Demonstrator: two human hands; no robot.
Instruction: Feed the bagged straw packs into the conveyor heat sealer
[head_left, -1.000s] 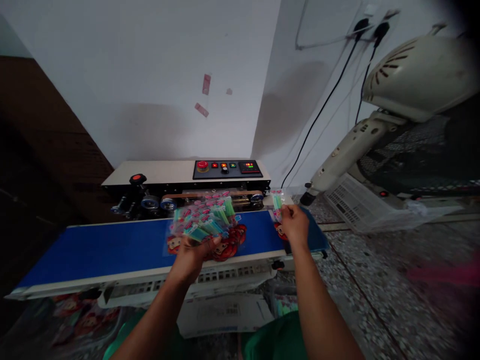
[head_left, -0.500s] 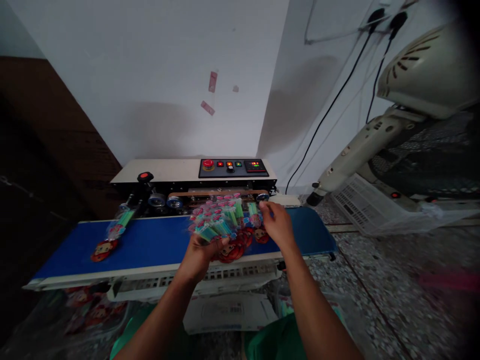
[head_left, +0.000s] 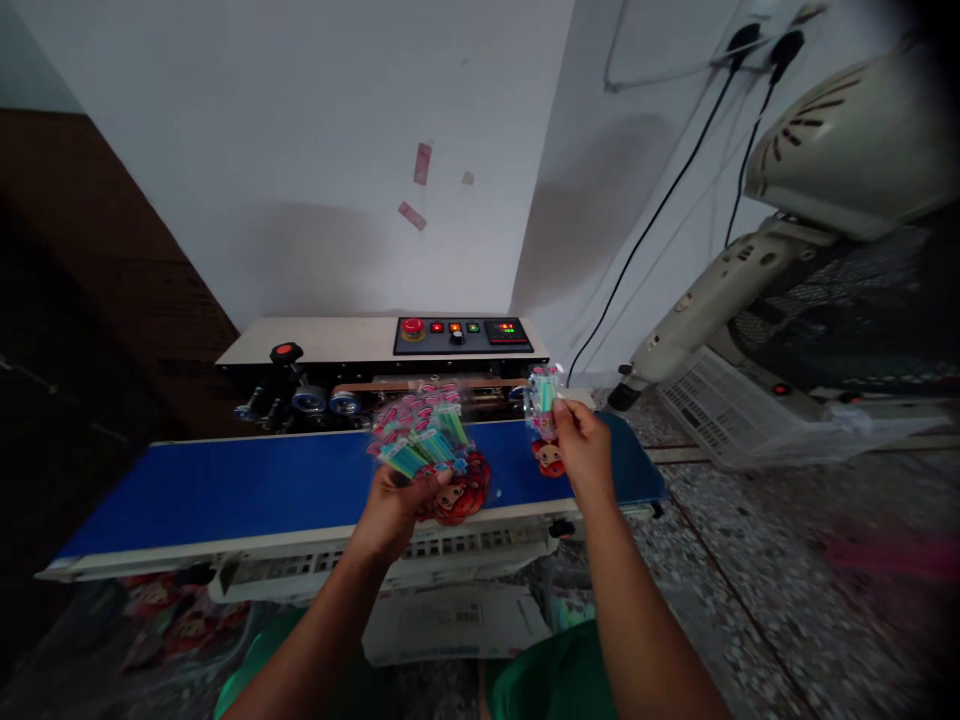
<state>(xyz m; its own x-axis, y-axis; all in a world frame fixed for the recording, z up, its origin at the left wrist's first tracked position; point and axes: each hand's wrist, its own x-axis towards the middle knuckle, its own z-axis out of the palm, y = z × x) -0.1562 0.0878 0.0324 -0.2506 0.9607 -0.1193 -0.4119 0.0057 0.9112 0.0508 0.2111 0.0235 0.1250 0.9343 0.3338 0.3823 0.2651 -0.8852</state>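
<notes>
Green-and-pink clear plastic packets (head_left: 420, 430): one separated, many left

Head view: over the flat blue conveyor belt (head_left: 247, 490), the left hand (head_left: 397, 505) clasps the fanned bunch; the right hand's (head_left: 589, 450) thumb and fingers pinch the single packet (head_left: 546, 395).

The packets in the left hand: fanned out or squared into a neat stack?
Fanned out. The packets in the left hand overlap unevenly, with their green strips pointing at different angles rather than lining up.

Two pink strips (head_left: 422, 164) stick on the white wall (head_left: 300, 130). At the right, two black plugs (head_left: 744, 42) are near a beige slotted housing (head_left: 840, 150), and a white plastic crate (head_left: 694, 408) stands on the speckled floor (head_left: 694, 545).
</notes>
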